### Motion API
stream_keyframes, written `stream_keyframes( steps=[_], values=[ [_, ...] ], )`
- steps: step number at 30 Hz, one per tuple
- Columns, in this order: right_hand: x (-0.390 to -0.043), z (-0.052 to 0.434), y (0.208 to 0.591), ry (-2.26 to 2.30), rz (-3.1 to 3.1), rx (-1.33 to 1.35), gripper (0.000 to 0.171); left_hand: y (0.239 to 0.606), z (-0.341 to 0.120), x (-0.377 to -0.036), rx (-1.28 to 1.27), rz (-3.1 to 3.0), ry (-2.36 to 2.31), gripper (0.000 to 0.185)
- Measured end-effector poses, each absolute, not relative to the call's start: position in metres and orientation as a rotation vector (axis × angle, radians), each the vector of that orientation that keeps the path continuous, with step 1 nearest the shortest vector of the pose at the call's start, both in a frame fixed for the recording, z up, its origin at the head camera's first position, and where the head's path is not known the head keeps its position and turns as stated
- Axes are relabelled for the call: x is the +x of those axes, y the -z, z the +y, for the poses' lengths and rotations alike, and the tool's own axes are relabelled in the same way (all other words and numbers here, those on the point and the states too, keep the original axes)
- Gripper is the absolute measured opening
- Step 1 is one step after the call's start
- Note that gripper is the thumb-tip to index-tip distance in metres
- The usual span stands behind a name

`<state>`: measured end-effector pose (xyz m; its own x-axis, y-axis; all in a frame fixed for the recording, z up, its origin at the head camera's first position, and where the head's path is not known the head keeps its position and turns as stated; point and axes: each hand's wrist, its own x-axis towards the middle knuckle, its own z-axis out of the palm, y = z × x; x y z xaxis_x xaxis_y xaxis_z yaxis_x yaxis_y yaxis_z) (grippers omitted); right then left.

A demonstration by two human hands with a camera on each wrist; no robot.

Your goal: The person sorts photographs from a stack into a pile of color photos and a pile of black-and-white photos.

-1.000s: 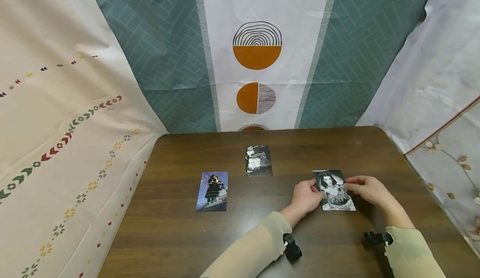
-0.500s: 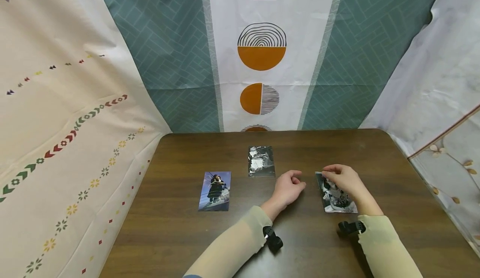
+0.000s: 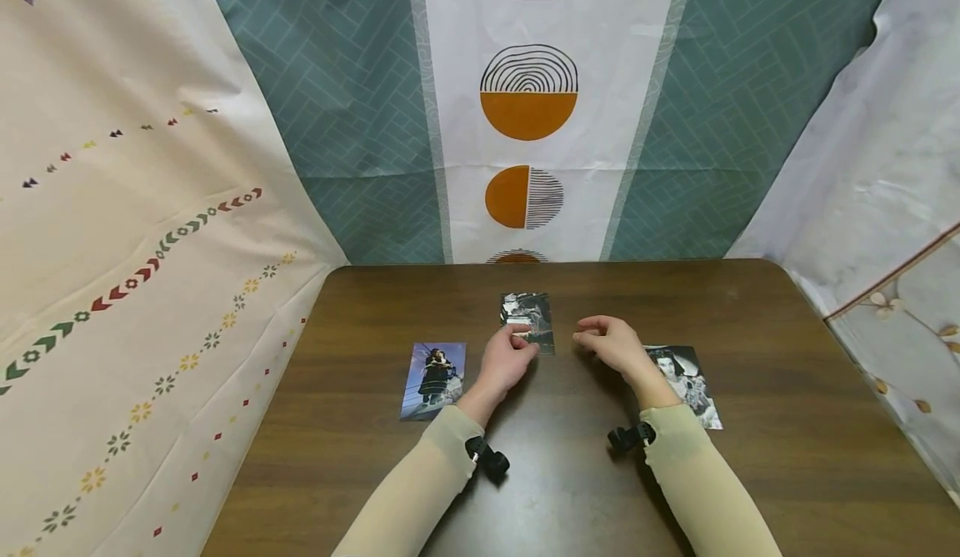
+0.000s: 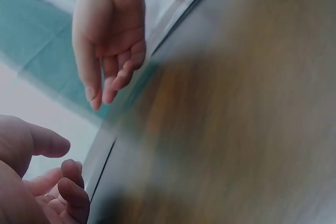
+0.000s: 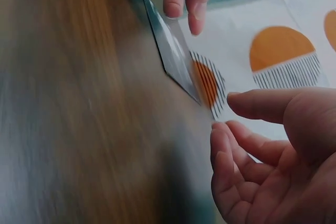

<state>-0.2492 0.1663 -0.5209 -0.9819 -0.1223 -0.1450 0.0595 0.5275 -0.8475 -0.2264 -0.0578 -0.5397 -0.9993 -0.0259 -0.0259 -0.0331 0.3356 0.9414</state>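
Observation:
In the head view my left hand [image 3: 507, 362] is over the lower left part of a black-and-white photo [image 3: 534, 313] at the back of the table, its fingers loosely bent and holding nothing. My right hand [image 3: 611, 344] hovers just right of that photo, thumb and fingers apart, also holding nothing. Another black-and-white photo, a portrait of a person [image 3: 688, 386], lies on the right, partly hidden behind my right wrist. A colour photo [image 3: 433, 380] of two figures under a blue-violet sky lies to the left. The right wrist view shows the middle photo [image 5: 170, 51] at a steep slant below the left fingers.
The photos lie on a dark brown wooden table [image 3: 555, 490] with rounded back corners. Behind it hangs a teal and white cloth [image 3: 525, 244] with orange half-circles. Patterned cream cloth [image 3: 187, 332] borders the left side, and pale floral cloth [image 3: 900, 290] the right.
Both hands have let go of the portrait photo on the right, which stays on the table. They have moved left, toward the middle photo.

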Motion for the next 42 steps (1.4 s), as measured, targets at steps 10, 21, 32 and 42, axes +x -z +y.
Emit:
stream_keyframes(
  steps=[10, 21, 32, 42],
  values=[
    [-0.266, 0.126, 0.527, 1.505, 2.508, 0.015, 0.05, 0.548, -0.086, -0.244, -0.28, 2.388, -1.944, 0.046],
    [-0.268, 0.111, 0.527, 1.387, 2.587, 0.138, 0.045, 0.549, -0.091, -0.251, -0.361, 2.364, -1.942, 0.044],
    [-0.269, 0.109, 0.528, 1.435, 2.561, 0.167, 0.043, 0.553, -0.09, -0.253, -0.367, 2.447, -1.891, 0.041],
    [-0.269, 0.108, 0.531, 1.599, 2.439, 0.156, 0.046, 0.554, -0.089, -0.252, -0.344, 2.538, -1.837, 0.04]
  ],
)
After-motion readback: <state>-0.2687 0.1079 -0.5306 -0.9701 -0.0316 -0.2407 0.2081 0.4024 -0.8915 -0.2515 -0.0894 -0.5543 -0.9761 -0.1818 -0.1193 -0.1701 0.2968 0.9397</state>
